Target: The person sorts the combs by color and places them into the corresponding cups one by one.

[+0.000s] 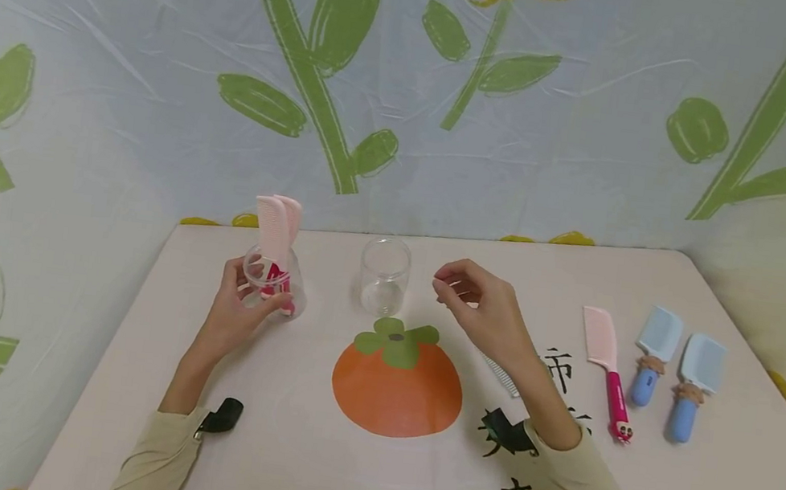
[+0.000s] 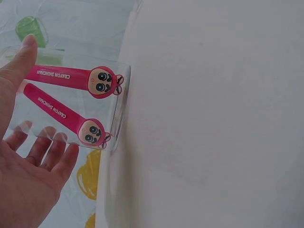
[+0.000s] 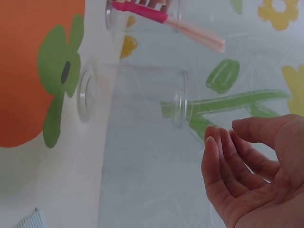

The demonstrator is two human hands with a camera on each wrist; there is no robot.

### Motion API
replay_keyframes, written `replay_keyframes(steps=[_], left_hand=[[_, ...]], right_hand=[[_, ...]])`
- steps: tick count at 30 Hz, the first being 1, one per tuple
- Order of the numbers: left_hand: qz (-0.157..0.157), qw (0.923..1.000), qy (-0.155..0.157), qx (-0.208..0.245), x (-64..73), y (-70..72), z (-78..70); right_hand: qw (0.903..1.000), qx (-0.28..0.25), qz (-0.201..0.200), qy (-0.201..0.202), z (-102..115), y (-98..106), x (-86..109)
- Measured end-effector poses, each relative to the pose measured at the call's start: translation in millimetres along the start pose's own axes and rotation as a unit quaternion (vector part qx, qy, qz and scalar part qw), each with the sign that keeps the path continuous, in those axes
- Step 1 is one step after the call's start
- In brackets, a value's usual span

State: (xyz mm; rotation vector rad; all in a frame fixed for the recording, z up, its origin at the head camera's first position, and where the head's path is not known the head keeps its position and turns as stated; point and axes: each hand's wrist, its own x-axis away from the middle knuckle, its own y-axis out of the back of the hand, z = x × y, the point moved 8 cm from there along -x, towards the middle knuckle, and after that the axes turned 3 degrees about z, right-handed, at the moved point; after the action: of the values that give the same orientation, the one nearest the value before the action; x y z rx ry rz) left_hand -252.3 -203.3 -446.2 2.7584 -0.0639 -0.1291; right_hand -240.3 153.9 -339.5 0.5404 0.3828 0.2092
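My left hand (image 1: 238, 312) grips a clear glass cup (image 1: 297, 295), thumb on one side and fingers on the other. Two pink combs (image 1: 275, 230) stand in that cup, teeth end up and leaning. Through its wall, the left wrist view shows their dark pink handles (image 2: 61, 77) with cartoon-face ends near the bottom. A second clear glass cup (image 1: 384, 276) stands upright at the middle back with nothing in it. Just right of this cup, my right hand (image 1: 484, 304) is raised with fingers loosely bent, holding nothing; a gap shows between thumb and fingertips (image 3: 211, 140).
On the right lie a pink comb (image 1: 608, 366) and two blue combs (image 1: 653, 355) with brown-trimmed handles. A pale comb (image 1: 503, 376) is partly hidden under my right forearm. The tablecloth (image 1: 283, 443) bears an orange persimmon print (image 1: 393, 399) and black characters. A patterned curtain (image 1: 163, 89) hangs behind.
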Motion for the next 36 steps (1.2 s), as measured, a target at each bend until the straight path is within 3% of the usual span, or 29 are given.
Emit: replay_keyframes(steps=[7,36], left_hand=[[0.001,0.9999,-0.012,-0.001,0.7,0.0,-2.2],[-0.001,1.0,-0.001,-0.008,0.7,-2.1,1.6]], right_hand=[[0.9996,0.026,-0.003,-0.014,-8.8,12.3,9.4],[0.9867,0.14,-0.054,-0.062,-73.8,78.6,64.5]])
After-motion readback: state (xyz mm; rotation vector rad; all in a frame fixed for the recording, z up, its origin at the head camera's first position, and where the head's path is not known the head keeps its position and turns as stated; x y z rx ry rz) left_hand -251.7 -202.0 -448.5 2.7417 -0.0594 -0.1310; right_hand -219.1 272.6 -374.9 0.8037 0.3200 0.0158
